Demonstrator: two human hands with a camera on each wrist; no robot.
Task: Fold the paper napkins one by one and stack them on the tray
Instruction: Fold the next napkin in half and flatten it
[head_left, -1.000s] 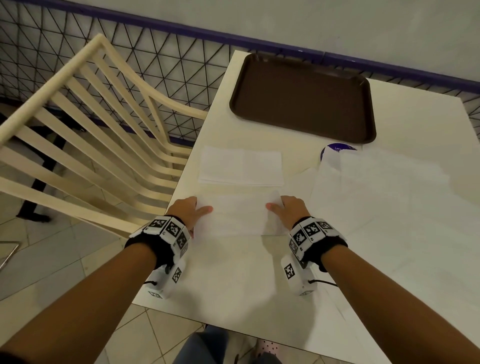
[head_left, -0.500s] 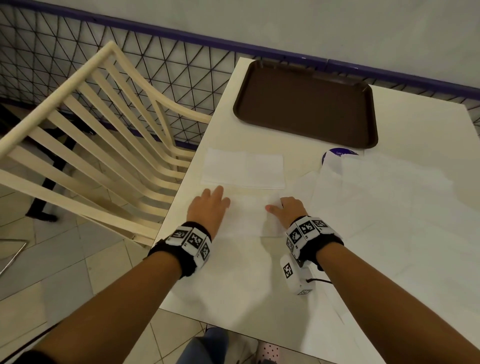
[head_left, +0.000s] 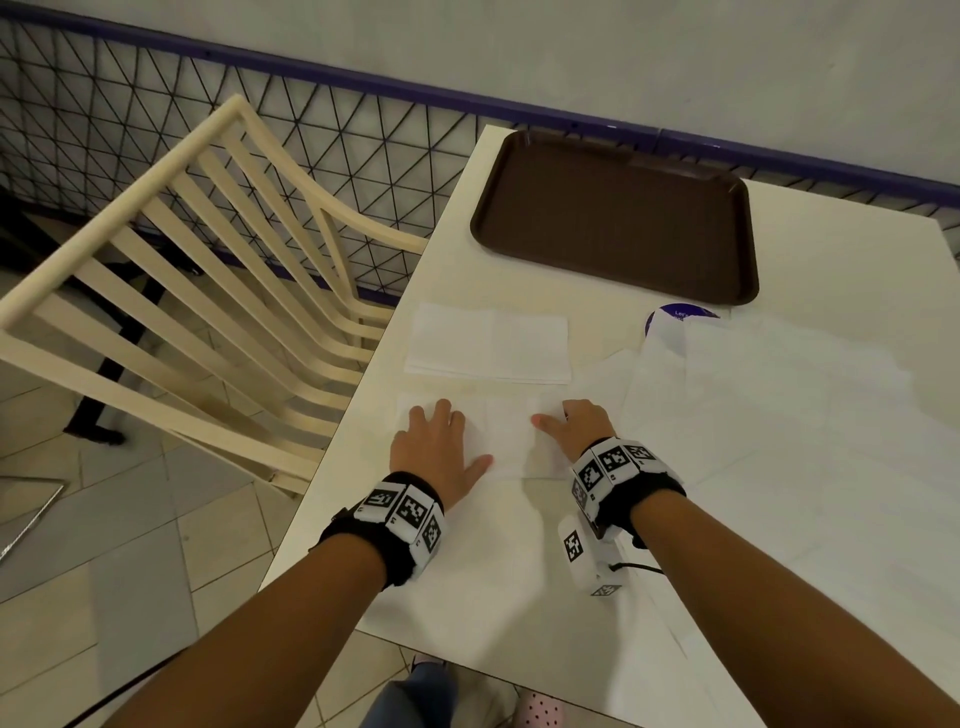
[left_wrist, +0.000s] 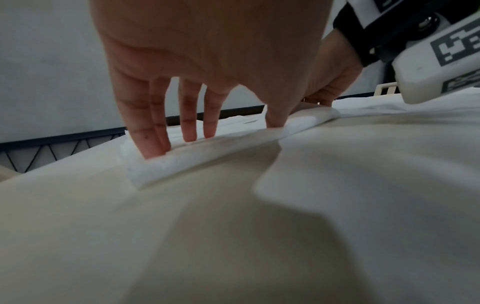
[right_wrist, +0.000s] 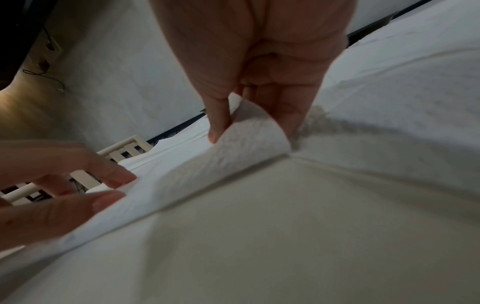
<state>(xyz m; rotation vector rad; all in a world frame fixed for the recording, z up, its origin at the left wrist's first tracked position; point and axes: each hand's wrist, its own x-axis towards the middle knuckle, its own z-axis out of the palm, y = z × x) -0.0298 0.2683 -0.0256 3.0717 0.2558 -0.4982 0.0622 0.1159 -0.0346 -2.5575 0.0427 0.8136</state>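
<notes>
A white folded napkin (head_left: 511, 439) lies near the table's front left. My left hand (head_left: 439, 449) lies flat on its left half, straight fingers (left_wrist: 155, 131) pressing it (left_wrist: 166, 166) down. My right hand (head_left: 574, 428) pinches the napkin's right end (right_wrist: 249, 135) between thumb and fingers and lifts it, curled. Another folded napkin (head_left: 488, 344) lies just beyond. The brown tray (head_left: 618, 218) sits bare at the table's far side.
Loose unfolded napkins (head_left: 769, 384) spread over the table's right side, partly covering a purple round thing (head_left: 675, 314). A cream slatted chair (head_left: 208, 260) stands against the table's left edge. A wire fence (head_left: 260, 130) runs behind.
My left hand turned from the napkin's left edge onto its top and now presses flat. The right hand stays at the right end, holding it.
</notes>
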